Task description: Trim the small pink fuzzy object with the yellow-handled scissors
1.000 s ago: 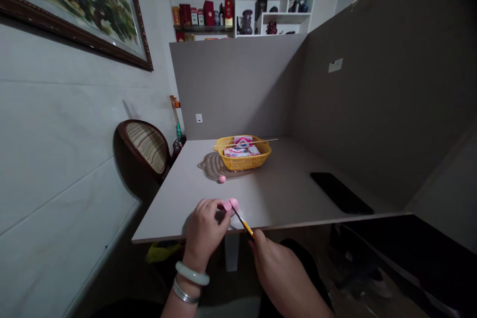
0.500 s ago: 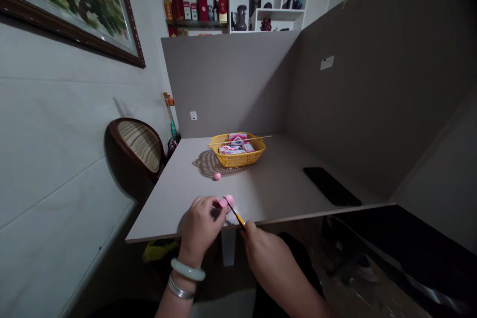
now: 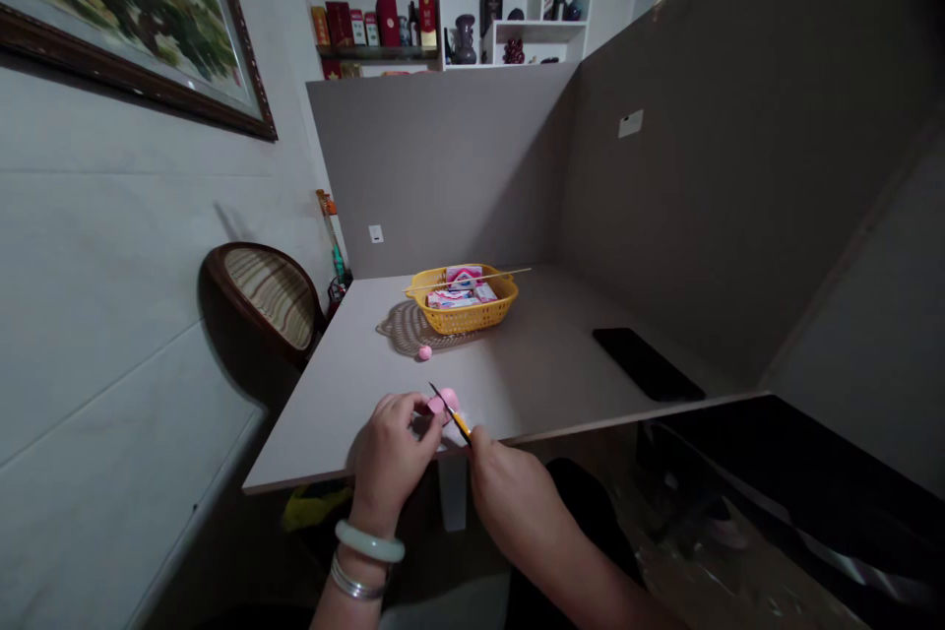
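My left hand, with a pale green bangle and silver bracelets at the wrist, pinches a small pink piece between thumb and fingers at the table's near edge. My right hand is closed around the yellow and black handle of a slim knife-like tool. Its dark, thin blade lies across the pink piece and points up and left. A rounder pink lump is just behind the blade; whether it joins the held piece I cannot tell. Something whitish lies under them. Farther back, a small pink ball rests on the table.
A yellow basket with several small boxes stands on the table, a thin stick across its rim. A flat black object lies at the right. Grey partitions rise behind and right; a chair is at the left.
The tool's blade has shifted and now sticks out farther past the pink piece, up and left. My right hand has moved slightly left. The whole view has shifted a little.
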Tool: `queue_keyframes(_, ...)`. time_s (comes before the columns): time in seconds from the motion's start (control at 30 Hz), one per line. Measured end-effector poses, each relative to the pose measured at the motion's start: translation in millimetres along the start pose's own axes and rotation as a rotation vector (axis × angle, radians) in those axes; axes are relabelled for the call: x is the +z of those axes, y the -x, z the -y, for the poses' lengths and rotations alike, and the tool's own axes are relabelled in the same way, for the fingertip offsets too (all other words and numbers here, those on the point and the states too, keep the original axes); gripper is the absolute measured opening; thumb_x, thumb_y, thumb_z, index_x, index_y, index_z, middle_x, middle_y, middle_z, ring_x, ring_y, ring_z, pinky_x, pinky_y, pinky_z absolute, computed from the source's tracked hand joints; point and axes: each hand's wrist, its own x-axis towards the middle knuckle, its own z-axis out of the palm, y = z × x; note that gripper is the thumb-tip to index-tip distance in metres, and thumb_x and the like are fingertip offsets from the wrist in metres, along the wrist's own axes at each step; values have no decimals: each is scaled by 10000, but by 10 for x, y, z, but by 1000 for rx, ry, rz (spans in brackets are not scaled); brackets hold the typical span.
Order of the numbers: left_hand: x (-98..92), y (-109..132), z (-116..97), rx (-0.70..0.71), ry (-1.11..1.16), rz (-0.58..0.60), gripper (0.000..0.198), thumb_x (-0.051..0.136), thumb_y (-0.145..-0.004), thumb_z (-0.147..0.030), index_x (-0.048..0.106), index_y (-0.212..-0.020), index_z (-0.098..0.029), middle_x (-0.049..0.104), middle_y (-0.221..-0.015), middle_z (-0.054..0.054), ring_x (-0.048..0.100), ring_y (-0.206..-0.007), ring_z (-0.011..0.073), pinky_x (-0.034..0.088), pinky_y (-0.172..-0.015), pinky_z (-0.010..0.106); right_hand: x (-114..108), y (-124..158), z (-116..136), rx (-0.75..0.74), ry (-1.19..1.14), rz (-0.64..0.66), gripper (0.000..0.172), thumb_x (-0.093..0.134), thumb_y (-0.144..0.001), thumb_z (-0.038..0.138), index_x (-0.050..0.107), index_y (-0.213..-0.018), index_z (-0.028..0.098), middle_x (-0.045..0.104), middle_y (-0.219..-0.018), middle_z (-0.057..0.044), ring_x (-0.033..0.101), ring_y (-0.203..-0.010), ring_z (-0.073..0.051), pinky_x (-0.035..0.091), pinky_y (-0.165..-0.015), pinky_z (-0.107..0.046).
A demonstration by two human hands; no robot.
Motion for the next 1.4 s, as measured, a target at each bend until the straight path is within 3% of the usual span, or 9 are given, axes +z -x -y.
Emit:
queue_keyframes(0.23, -7, 5, -14, 10, -10, -19, 91, 602, -868, -306, 639, -869, -223, 674, -842, 39, 635, -816, 199, 507, -702, 313, 149, 185, -111, -42, -35, -49, 188, 418, -921, 34, 479, -882, 209, 685, -712, -16, 672, -580, -170, 263, -477, -277)
queue_keyframes(0.43, 6, 8, -5, -3, -39, -5, 127, 599, -880, -347, 622, -860, -224, 664, -828, 34, 618, -820, 214, 496, -704, 329, 28, -18, -6, -26, -5, -34, 168, 424, -916, 38, 499, -912, 189, 699, -734, -41, 689, -620, -192, 232, -469, -294)
queue_keyframes(0.57, -4, 11, -12, 16, -19, -25, 101, 586, -891, -315, 615, -871, -220, 666, -851, 37, 609, -839, 206, 499, -739, 336, 101, 105, -86, -41, -80, -32, 200, 396, -913, 27, 509, -936, 191, 709, -764, -43, 694, -634, -188, 255, -486, -286)
queue_keyframes(0.73, -54, 14, -56, 99, -26, -23, 81, 600, -885, -296, 610, -912, -220, 666, -888, 44, 603, -863, 205, 496, -768, 343, 72, 425, -355, -12, -207, -102, 211, 362, -985, 178, 469, -815, 243, 682, -673, -10, 670, -567, -176, 277, -474, -271)
queue_keyframes(0.87, -101, 24, -75, 120, 11, 15, 145, 647, -859, -351, 603, -913, -224, 662, -912, 43, 598, -899, 211, 500, -789, 352, -45, 449, -405, 37, -289, -158, 233, 330, -1015, 271, 463, -823, 255, 678, -685, 4, 665, -584, -165, 300, -488, -255)
queue_keyframes(1.03, -141, 40, -81, 157, 64, 81, 143, 668, -850, -337, 594, -908, -230, 650, -913, 42, 590, -903, 211, 493, -800, 355, 31, 386, -329, 39, -266, -103, 208, 358, -1002, 218, 476, -833, 239, 675, -688, -1, 665, -600, -173, 265, -496, -268)
queue_keyframes(1.4, -95, 51, -91, 141, -5, 103, 187, 677, -839, -365, 592, -939, -232, 653, -929, 33, 597, -910, 224, 499, -800, 370, 95, 391, -268, 70, -219, 9, 198, 380, -997, 161, 530, -874, 202, 718, -755, -39, 700, -651, -188, 228, -491, -290)
